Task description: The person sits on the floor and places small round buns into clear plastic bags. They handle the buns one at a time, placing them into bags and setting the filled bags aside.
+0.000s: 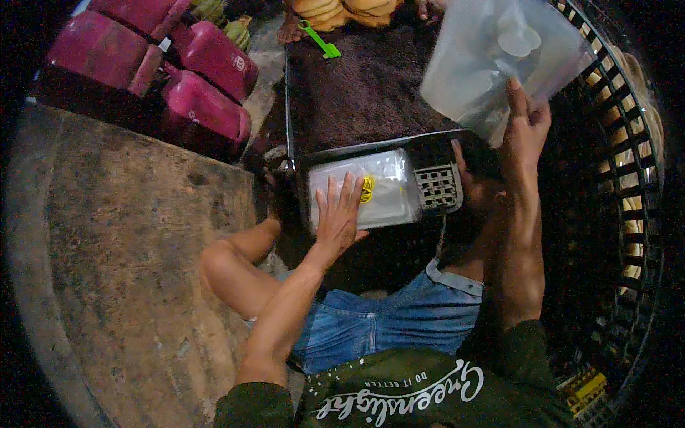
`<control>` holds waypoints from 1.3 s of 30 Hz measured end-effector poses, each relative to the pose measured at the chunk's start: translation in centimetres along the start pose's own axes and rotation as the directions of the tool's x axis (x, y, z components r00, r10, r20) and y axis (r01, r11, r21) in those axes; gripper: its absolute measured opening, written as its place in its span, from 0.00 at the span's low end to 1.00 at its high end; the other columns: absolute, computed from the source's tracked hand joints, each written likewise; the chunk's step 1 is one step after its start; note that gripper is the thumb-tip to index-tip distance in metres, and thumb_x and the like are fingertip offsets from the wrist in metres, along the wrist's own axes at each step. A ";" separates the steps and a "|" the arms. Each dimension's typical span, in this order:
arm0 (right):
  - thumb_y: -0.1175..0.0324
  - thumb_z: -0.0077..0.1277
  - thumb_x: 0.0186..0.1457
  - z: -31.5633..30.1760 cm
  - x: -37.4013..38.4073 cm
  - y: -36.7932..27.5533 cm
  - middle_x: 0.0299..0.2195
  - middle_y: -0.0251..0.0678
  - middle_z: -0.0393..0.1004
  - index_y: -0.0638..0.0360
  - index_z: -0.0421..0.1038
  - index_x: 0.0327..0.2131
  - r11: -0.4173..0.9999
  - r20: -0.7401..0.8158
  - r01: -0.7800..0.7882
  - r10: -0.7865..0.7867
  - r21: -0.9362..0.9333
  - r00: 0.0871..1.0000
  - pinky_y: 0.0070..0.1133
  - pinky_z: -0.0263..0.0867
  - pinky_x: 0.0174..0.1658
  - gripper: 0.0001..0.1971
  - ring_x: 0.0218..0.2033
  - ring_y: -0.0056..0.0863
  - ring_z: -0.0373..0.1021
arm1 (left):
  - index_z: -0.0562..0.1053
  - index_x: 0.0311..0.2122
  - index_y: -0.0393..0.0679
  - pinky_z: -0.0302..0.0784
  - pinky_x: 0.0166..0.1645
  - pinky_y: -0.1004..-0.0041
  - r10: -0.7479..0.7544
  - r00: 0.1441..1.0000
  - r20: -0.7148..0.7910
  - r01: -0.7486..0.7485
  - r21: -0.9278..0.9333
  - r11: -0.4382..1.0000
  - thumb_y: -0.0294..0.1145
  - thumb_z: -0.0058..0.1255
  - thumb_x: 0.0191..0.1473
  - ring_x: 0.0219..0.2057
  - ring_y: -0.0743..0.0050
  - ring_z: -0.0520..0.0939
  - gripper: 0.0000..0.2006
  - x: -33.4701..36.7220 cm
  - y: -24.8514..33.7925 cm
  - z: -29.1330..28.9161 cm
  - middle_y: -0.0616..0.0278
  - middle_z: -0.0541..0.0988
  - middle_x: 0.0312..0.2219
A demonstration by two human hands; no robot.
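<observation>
Denim shorts (pixel 385 321) sit closest. Left hand (pixel 339 210), fingers spread flat, presses a stack of clear plastic bags (pixel 367 187) on the black tray's (pixel 371 146) near edge. Right hand (pixel 524 125) pinches a raised clear bag (pixel 499 57) holding pale round pieces. Bagging seems underway; steadying the raised bag likely matters.

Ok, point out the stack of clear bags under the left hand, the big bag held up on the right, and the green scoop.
stack of clear bags (pixel 389 203), head view, bare plastic right of the fingers.
big clear bag (pixel 485 57), head view, middle of its side.
green scoop (pixel 319 39), head view, on its handle.
</observation>
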State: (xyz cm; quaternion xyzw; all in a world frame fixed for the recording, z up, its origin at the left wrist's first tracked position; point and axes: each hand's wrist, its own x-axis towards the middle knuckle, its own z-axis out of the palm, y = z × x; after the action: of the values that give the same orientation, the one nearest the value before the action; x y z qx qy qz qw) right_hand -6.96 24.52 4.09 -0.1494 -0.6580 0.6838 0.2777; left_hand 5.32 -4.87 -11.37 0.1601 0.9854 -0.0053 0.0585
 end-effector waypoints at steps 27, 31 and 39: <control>0.56 0.58 0.55 -0.8 0.5 -0.8 0.46 0.44 0.72 0.70 0.66 0.49 0.997 -0.022 -0.043 0.044 0.057 0.999 0.26 0.60 0.53 0.27 0.47 0.31 0.68 | 0.78 0.39 0.35 0.73 0.47 0.61 -0.587 0.688 0.428 0.644 -0.732 0.222 0.59 0.53 0.51 0.42 0.49 0.80 0.30 1.6 -6.8 -0.4 0.46 0.80 0.38; 0.56 0.58 0.55 -1.0 1.2 0.1 0.44 0.42 0.73 0.69 0.68 0.47 0.999 0.003 0.017 -0.017 0.038 1.000 0.25 0.62 0.51 0.26 0.45 0.29 0.68 | 0.78 0.41 0.38 0.74 0.45 0.63 -0.706 0.708 -0.023 0.602 -0.503 0.620 0.54 0.55 0.51 0.37 0.51 0.81 0.26 1.4 -6.6 2.5 0.49 0.81 0.32; 0.57 0.58 0.55 -1.0 0.8 -0.1 0.42 0.40 0.74 0.69 0.69 0.46 0.999 -0.047 -0.009 0.010 0.039 0.999 0.24 0.63 0.48 0.25 0.43 0.28 0.69 | 0.78 0.37 0.36 0.74 0.43 0.64 -0.716 0.683 0.148 0.564 -0.730 0.387 0.52 0.56 0.51 0.35 0.57 0.82 0.24 1.6 -8.3 4.9 0.50 0.82 0.32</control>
State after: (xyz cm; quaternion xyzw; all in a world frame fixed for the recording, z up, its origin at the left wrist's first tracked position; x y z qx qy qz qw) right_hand -6.98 25.75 4.25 -0.1631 -0.6371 0.6942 0.2927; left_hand 1.74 -12.39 -16.47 -0.2713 0.8847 0.3788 0.0155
